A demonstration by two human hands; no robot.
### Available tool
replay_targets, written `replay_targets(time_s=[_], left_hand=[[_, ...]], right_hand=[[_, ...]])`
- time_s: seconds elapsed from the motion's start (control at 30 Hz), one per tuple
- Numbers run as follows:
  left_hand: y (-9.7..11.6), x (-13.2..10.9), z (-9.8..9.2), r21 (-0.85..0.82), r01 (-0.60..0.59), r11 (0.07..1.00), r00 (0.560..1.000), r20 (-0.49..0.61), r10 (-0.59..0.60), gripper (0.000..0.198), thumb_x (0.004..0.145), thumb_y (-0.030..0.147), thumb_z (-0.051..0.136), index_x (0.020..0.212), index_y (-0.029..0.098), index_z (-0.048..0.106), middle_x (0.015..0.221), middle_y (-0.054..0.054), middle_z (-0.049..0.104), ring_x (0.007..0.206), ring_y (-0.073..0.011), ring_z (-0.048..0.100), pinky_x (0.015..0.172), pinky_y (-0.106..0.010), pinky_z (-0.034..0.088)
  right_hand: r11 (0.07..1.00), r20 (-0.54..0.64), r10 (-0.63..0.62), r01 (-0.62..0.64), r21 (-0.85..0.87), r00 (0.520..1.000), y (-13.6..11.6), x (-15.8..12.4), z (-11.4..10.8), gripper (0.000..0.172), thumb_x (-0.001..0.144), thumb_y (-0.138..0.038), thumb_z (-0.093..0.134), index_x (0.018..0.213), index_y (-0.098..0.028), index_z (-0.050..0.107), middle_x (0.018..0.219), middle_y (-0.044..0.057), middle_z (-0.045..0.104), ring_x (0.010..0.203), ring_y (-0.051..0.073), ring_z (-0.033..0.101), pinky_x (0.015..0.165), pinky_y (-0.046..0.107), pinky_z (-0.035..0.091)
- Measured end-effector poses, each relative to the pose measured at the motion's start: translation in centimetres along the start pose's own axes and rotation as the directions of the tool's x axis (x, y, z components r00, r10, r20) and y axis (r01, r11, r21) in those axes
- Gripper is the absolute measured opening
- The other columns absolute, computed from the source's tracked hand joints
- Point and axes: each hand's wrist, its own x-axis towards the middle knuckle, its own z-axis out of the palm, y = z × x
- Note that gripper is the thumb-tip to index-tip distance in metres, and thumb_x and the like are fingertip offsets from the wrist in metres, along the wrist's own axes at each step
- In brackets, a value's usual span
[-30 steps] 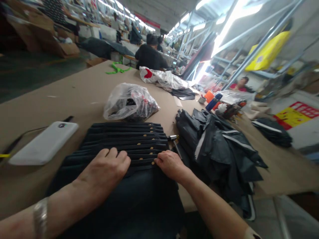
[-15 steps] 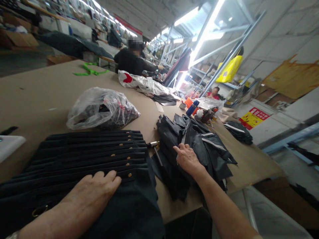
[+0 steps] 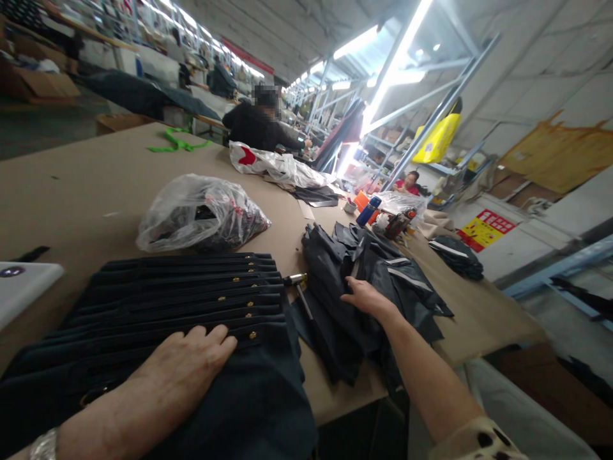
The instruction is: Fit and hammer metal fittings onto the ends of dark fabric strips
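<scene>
My left hand (image 3: 191,364) lies across the nearest of a row of dark fabric pieces (image 3: 191,287). The pieces overlap in layers, with small brass-coloured fittings along their right side. Its fingers are bent together over the near piece's folded edge, and their tips are hidden in the fold. To the right, my right hand (image 3: 366,297) is at a loose heap of dark fabric pieces (image 3: 330,319), some with pale grey strips. Thumb and fingers there are apart, with fingertips touching the cloth. A slim metal-tipped tool (image 3: 294,279) lies between the row and the heap.
A clear plastic bag with dark contents (image 3: 204,214) stands behind the row. A white object (image 3: 29,287) is at the left, green straps (image 3: 177,140) farther back. A blue bottle (image 3: 368,209) stands behind the heap. A co-worker in black (image 3: 261,124) sits beyond the table.
My right hand has shifted slightly up and right over the heap, and its pointing finger has drawn in. My left hand stays on the same piece. The view has shifted a little.
</scene>
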Motion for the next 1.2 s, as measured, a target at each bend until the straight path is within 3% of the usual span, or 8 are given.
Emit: replay_targets(time_s=[0.23, 0.5, 0.6, 0.73, 0.83, 0.97, 1.1, 1.2], left_hand=[[0.2, 0.1, -1.3, -0.037, 0.037, 0.999, 0.993, 0.114, -0.032, 0.055, 0.073, -0.005, 0.028, 0.104, 0.021, 0.065, 0.107, -0.012, 0.064, 0.085, -0.0263, 0.062, 0.071, -0.042, 0.050], [0.5, 0.7, -3.7, -0.103, 0.053, 0.993, 0.966, 0.259, -0.025, 0.045, 0.070, 0.002, 0.044, 0.107, 0.017, 0.064, 0.110, -0.014, 0.062, 0.092, -0.0295, 0.061, 0.078, -0.046, 0.049], [0.3, 0.7, -3.3, -0.123, 0.035, 0.992, 0.975, 0.223, -0.007, 0.045, 0.071, 0.001, 0.042, 0.106, 0.018, 0.064, 0.107, -0.014, 0.063, 0.090, -0.0288, 0.062, 0.078, -0.046, 0.049], [0.2, 0.4, -2.6, -0.120, 0.034, 0.992, 0.984, 0.177, -0.012, 0.043, 0.071, 0.002, 0.043, 0.105, 0.018, 0.064, 0.102, -0.013, 0.064, 0.088, -0.0289, 0.062, 0.078, -0.046, 0.049], [-0.1, 0.2, -2.1, -0.120, 0.012, 0.993, 0.988, 0.157, 0.007, 0.042, 0.071, 0.003, 0.043, 0.104, 0.018, 0.064, 0.106, -0.013, 0.063, 0.088, -0.0287, 0.061, 0.078, -0.046, 0.048], [-0.4, 0.3, -1.6, -0.128, 0.011, 0.992, 0.988, 0.153, 0.009, 0.042, 0.071, 0.005, 0.044, 0.106, 0.018, 0.063, 0.108, -0.013, 0.062, 0.090, -0.0289, 0.060, 0.080, -0.047, 0.047], [-0.3, 0.4, -0.8, -0.108, 0.018, 0.994, 0.993, 0.114, -0.005, 0.038, 0.072, 0.007, 0.044, 0.101, 0.019, 0.064, 0.100, -0.012, 0.063, 0.085, -0.0287, 0.060, 0.075, -0.047, 0.047], [-0.2, 0.4, -0.4, -0.073, 0.009, 0.997, 0.996, 0.087, -0.002, 0.037, 0.071, 0.007, 0.043, 0.099, 0.019, 0.065, 0.097, -0.011, 0.063, 0.080, -0.0294, 0.060, 0.071, -0.048, 0.047]], right_hand=[[0.874, -0.086, 0.046, 0.002, 0.486, 0.995, 4.0, -1.1, -2.9, 0.036, 0.071, -0.048, 0.057, 0.080, -0.013, 0.059, 0.065, 0.000, 0.057, 0.061, 0.013, 0.053, 0.060, 0.025, 0.043], [0.706, -0.223, 0.099, 0.090, 0.702, 0.970, 3.9, -1.3, -6.9, 0.048, 0.060, -0.064, 0.064, 0.068, -0.018, 0.053, 0.057, -0.004, 0.049, 0.050, 0.009, 0.042, 0.049, 0.022, 0.035], [0.695, -0.183, 0.069, 0.085, 0.714, 0.981, 2.8, -1.0, -5.0, 0.051, 0.052, -0.064, 0.068, 0.057, -0.017, 0.049, 0.051, -0.006, 0.043, 0.047, 0.007, 0.037, 0.046, 0.020, 0.031], [0.686, -0.088, 0.058, 0.025, 0.727, 0.994, 1.7, -1.4, -0.3, 0.051, 0.061, -0.066, 0.059, 0.059, -0.017, 0.047, 0.053, -0.004, 0.045, 0.049, 0.008, 0.041, 0.048, 0.021, 0.035], [0.714, -0.039, 0.070, -0.022, 0.700, 0.997, 2.0, -2.0, 1.3, 0.045, 0.068, -0.062, 0.054, 0.067, -0.018, 0.047, 0.057, -0.003, 0.048, 0.049, 0.009, 0.045, 0.048, 0.022, 0.038], [0.824, -0.053, 0.074, -0.031, 0.566, 0.996, 2.7, -2.1, 0.4, 0.038, 0.076, -0.054, 0.046, 0.071, -0.017, 0.048, 0.056, -0.004, 0.045, 0.045, 0.009, 0.044, 0.046, 0.023, 0.040], [0.957, -0.143, 0.020, 0.022, 0.290, 0.990, 1.2, -1.0, -1.6, 0.029, 0.084, -0.035, 0.037, 0.096, -0.016, 0.055, 0.065, -0.001, 0.050, 0.055, 0.012, 0.051, 0.054, 0.025, 0.044], [0.996, -0.152, -0.091, 0.093, 0.005, 0.984, -1.2, 0.7, -2.6, 0.034, 0.083, -0.020, 0.041, 0.113, -0.024, 0.055, 0.086, 0.004, 0.058, 0.081, 0.017, 0.057, 0.074, 0.029, 0.043]])
